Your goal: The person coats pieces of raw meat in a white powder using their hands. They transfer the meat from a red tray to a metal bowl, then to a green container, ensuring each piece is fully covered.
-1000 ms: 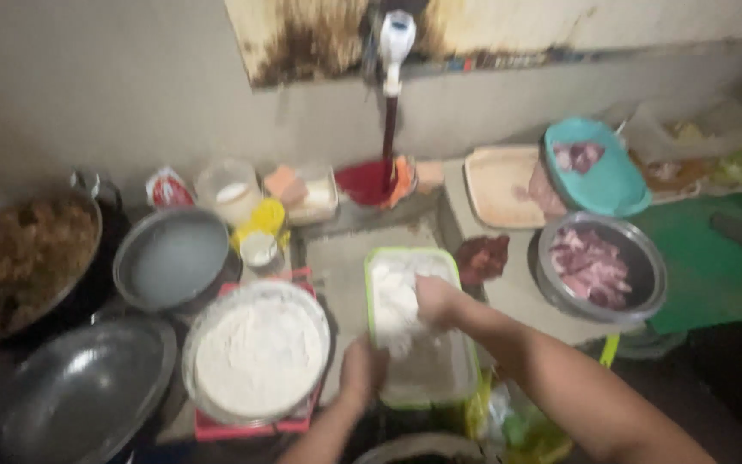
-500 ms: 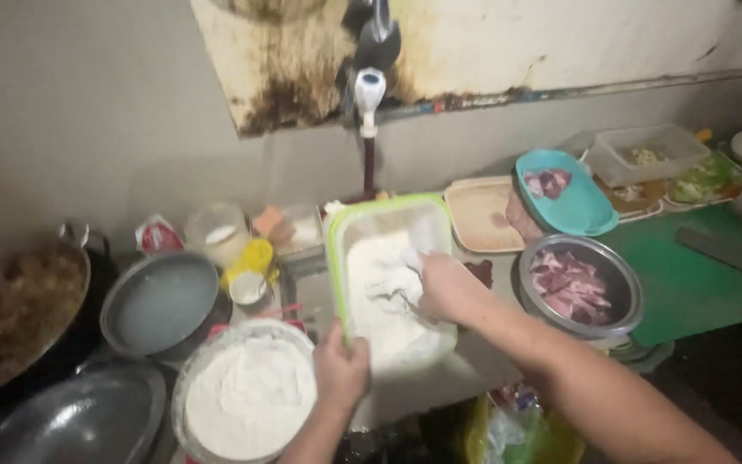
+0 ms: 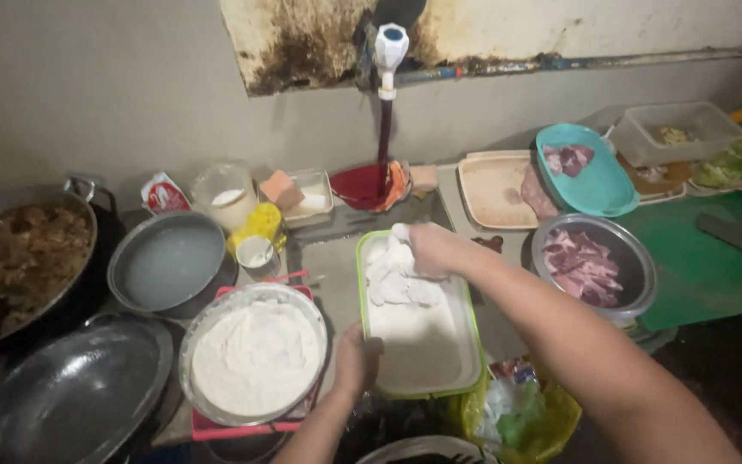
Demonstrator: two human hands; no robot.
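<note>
A green-rimmed rectangular tray lies on the counter in front of me, with several flour-coated pieces piled at its far left end. My left hand grips the tray's near left edge. My right hand rests on the coated pieces at the far end, fingers curled over one of them. To the left of the tray stands a round metal bowl of white flour. To the right, a metal bowl holds raw meat pieces.
A large pan of cooked brown food, an empty wok and a pot of cloudy liquid stand at left. A teal plate, beige tray and green cutting board lie at right. A tap hangs above.
The view has shifted, so the tray sits lower and more centred. My right hand has moved toward the tray's far end onto the coated pieces; my left hand stays on the near edge.
</note>
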